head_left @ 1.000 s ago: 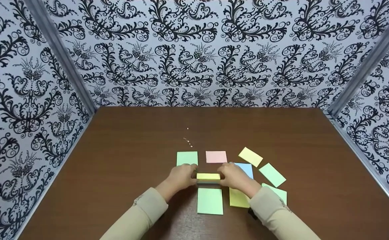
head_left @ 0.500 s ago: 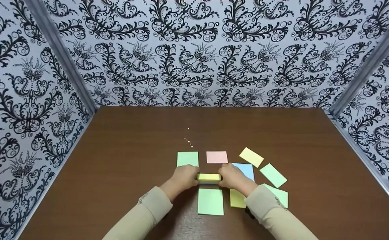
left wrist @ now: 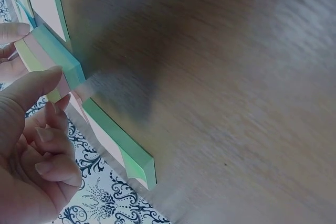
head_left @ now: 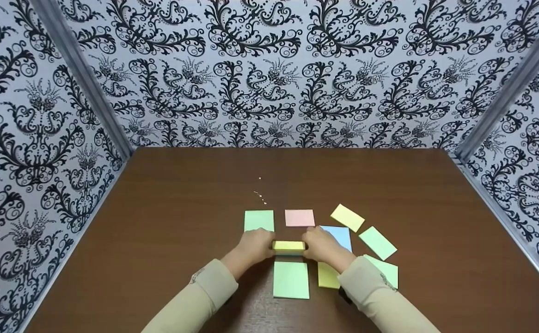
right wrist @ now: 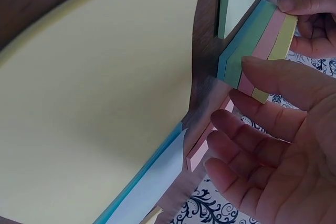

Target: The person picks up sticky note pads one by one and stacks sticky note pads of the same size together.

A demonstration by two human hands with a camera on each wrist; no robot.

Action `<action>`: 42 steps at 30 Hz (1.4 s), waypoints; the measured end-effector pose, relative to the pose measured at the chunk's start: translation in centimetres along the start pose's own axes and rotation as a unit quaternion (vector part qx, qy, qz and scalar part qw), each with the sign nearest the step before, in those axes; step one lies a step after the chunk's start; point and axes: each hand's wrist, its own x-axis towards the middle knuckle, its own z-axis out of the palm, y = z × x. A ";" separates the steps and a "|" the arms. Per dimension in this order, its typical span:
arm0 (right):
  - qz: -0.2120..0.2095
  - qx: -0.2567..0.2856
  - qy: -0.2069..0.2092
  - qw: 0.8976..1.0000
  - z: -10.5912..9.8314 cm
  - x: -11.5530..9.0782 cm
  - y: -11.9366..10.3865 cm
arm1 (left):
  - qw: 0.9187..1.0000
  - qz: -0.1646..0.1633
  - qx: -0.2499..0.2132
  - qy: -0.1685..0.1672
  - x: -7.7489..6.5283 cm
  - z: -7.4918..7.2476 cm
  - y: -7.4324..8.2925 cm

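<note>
A stack of sticky note pads, layered yellow, pink, green and blue, is held level between both hands near the front middle of the table. At its left end my left hand pinches it between thumb and fingers. The right hand grips the opposite end the same way, thumb on the side of the layers. Nearer me lies a light green pad. Behind the left hand is a green pad, partly covered. A blue pad and a yellow pad lie partly under the right forearm.
Beyond the stack is a pink pad. To the right lie a pale yellow pad, a small green pad and another green pad, partly behind the sleeve. Patterned walls enclose the brown table.
My left hand has shifted slightly right and its fingers have closed in on the stack's end. The right hand has curled slightly more. The stack stays in nearly the same place.
</note>
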 end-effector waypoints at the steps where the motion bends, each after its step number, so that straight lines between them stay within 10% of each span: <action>1: 0.005 0.003 -0.003 1.000 0.0 0.0 0.0 | 1.000 0.002 -0.001 0.000 -0.1 0.0 0.0; 13: 0.034 0.096 -0.009 0.995 -3.0 -2.4 2.0 | 1.000 -0.004 0.020 -0.018 -3.4 -1.0 -0.9; 20: -0.120 0.038 0.039 0.991 -2.9 -5.5 6.2 | 0.995 0.094 0.012 -0.001 -6.0 0.3 -0.5; 26: -0.218 0.026 0.044 0.974 -1.4 -7.5 8.1 | 0.996 0.085 0.017 -0.033 -6.3 1.2 0.5; 42: -0.156 0.016 0.014 0.988 0.3 -8.6 7.9 | 0.995 0.063 0.050 -0.052 -6.0 2.2 2.1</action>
